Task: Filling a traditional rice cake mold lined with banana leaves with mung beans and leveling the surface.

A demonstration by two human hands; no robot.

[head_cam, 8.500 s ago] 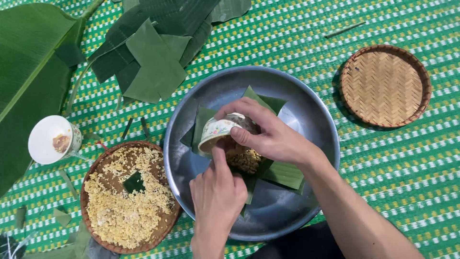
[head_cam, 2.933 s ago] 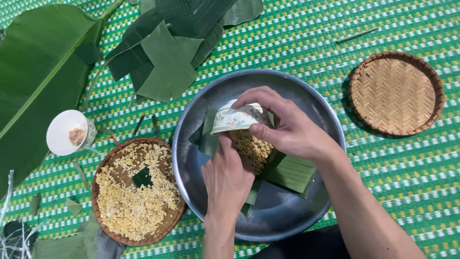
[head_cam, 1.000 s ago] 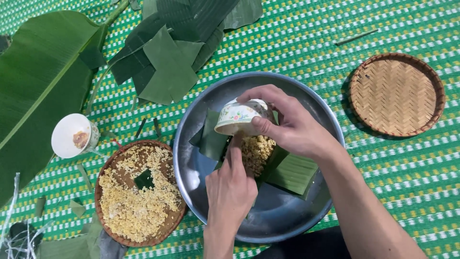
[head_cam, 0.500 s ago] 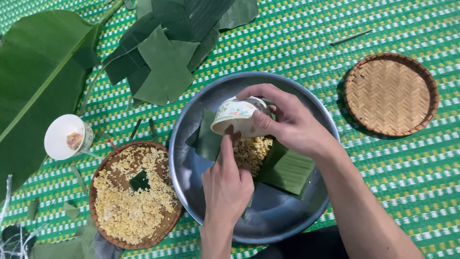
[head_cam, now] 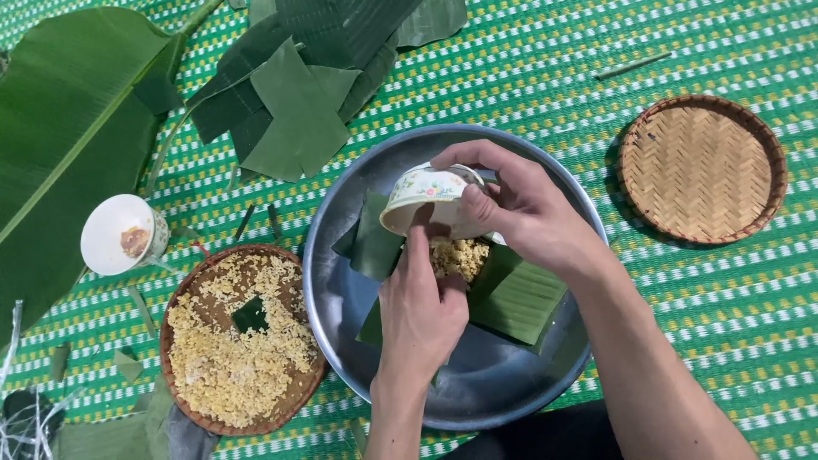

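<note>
Centre of frame: small floral ceramic bowl (head_cam: pixel 426 198), tipped over a mound of yellow crumbly filling (head_cam: pixel 460 255) on folded green banana-leaf pieces (head_cam: pixel 520 298), all inside a round grey metal basin (head_cam: pixel 511 383); right hand (head_cam: pixel 520 213) grips the bowl by its rim; left hand (head_cam: pixel 422 311), fingers curled, presses at the filling; a steady tilt would likely keep grains on the leaf. Lower left: woven tray of loose yellow filling (head_cam: pixel 234 349); left: white cup (head_cam: pixel 119 234); upper left: large banana leaves (head_cam: pixel 77 128); right: empty woven basket (head_cam: pixel 700 168); green patterned mat (head_cam: pixel 724 324) beneath.
</note>
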